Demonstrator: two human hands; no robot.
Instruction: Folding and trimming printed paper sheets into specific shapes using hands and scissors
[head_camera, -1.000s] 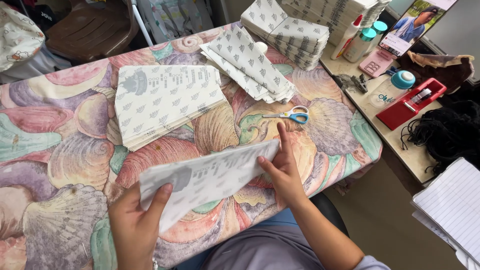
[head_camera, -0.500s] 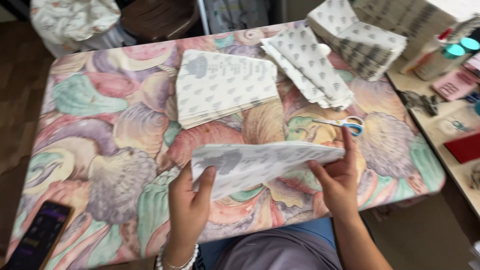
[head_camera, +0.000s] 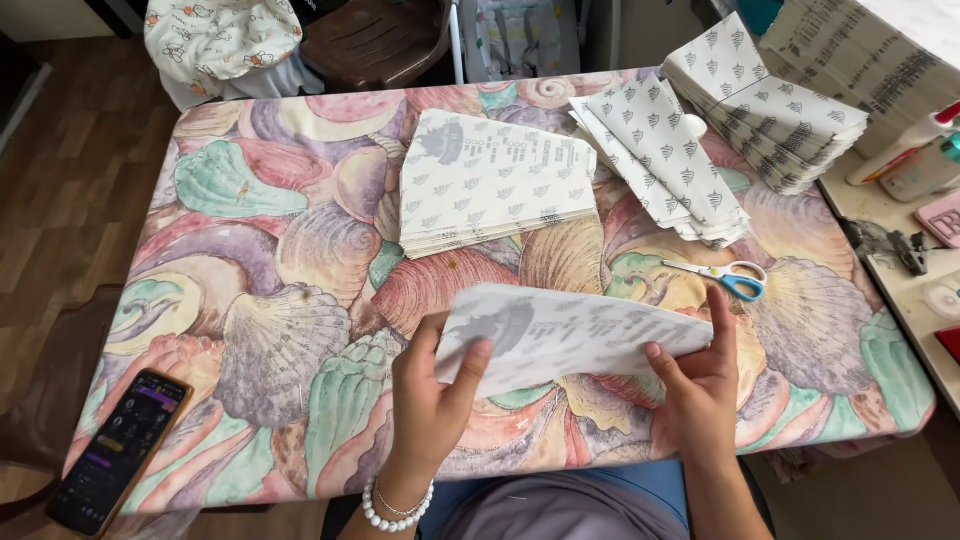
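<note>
Head view shows me both hands up over the desk (head_camera: 250, 300), holding one printed paper bag (head_camera: 570, 335) between them; the left hand (head_camera: 430, 395) has its grip clenched on the bag's left end, thumb on top and fingers under; the right hand (head_camera: 700, 385) grasps the right end the same way, with fingers folded over the edge.

A second ago the bag sat lower and more to the left in my view, and the right hand lay flat on top of it, pressing; now the bag is lifted off the shell-pattern cloth and tilted, so I think the pressing is done and the bag is ready to go somewhere. My view has also swung left; the dark phone (head_camera: 118, 450) at the near left corner shows now, and it did not a second ago.

Behind the bag sits a neat stack of flat bags (head_camera: 490, 185), well apart from my hands; it has not moved. To the right of it lies a fanned pile of patterned bags (head_camera: 665, 160), and further right a taller pile of bags (head_camera: 770, 110). Blue-handled scissors (head_camera: 730, 277) lie just beyond the right hand, near but not touching it; they have stayed put.

I wear a white bead bracelet (head_camera: 397, 508) on the left wrist.
</note>
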